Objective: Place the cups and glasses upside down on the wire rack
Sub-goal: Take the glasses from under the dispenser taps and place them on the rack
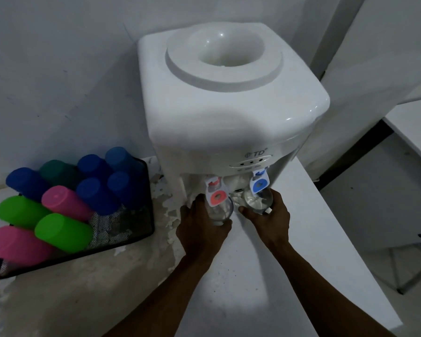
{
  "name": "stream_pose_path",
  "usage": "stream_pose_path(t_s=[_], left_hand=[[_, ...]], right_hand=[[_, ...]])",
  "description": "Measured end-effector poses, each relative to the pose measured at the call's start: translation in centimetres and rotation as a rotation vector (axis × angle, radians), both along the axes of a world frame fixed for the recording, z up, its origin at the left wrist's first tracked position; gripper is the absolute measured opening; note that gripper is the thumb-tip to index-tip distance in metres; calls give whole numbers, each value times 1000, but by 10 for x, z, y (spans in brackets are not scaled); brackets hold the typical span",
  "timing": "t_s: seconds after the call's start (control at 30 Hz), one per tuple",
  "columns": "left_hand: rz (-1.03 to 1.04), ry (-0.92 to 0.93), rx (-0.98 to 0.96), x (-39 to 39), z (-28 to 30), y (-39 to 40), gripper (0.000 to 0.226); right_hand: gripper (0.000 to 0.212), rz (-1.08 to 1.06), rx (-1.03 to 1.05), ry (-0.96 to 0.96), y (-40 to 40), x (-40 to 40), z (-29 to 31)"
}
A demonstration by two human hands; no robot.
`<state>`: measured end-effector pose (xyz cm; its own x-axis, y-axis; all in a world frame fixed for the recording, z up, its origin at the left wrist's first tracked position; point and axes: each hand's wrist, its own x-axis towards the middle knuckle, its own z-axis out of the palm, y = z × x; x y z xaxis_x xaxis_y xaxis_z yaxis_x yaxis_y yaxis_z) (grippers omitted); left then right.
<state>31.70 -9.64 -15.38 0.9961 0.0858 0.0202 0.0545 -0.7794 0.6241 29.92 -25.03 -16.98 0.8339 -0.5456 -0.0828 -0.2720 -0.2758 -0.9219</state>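
Both hands reach under a white water dispenser point(229, 105) standing on the white surface point(301, 251). The left hand point(199, 229) has its grip closed round a clear glass point(220, 211) below the red tap point(216, 194); the right hand point(269, 215) holds a second clear glass point(254, 199) below the blue tap point(259, 182). To the left sits the black wire rack point(122, 229) — coloured plastic cups point(63, 232) stand on it upside down, close together, in blue, green and pink.
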Motion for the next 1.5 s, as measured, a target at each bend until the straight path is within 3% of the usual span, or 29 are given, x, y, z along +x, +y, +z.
stream_pose_path(t_s=[0.1, 0.23, 0.47, 0.67, 0.8, 0.97, 1.07, 1.23, 1.37, 1.5], left_hand=[[-14, -77, 46, -20, 5, 5, 81], [-38, -46, 15, -42, -4, 22, 80], [72, 125, -393, -54, -4, 82, 87], [302, 231, -683, -51, 3, 156, 69], [502, 244, -774, -42, 5, 202, 62], [570, 255, -891, -31, 10, 232, 67], [581, 234, -892, -28, 16, 244, 72], [568, 202, -739, -27, 27, 260, 76], [453, 155, -596, -23, 32, 262, 81], [317, 149, -389, -7, 35, 254, 59]], right_hand=[[75, -8, 15, -10, 1, -21, 0], [78, -22, 85, -11, 12, -46, 2], [68, 71, 200, 47, 57, -64, -3], [53, 148, 301, 76, 118, -54, -8], [37, 157, 463, 105, 166, -38, 1], [32, 201, 601, 238, 205, -10, 18], [27, 233, 528, 309, 220, 10, 29], [53, 302, 148, 309, 232, 41, 36], [60, 313, 1, 272, 233, 59, 40], [50, 323, -62, 250, 232, 65, 42]])
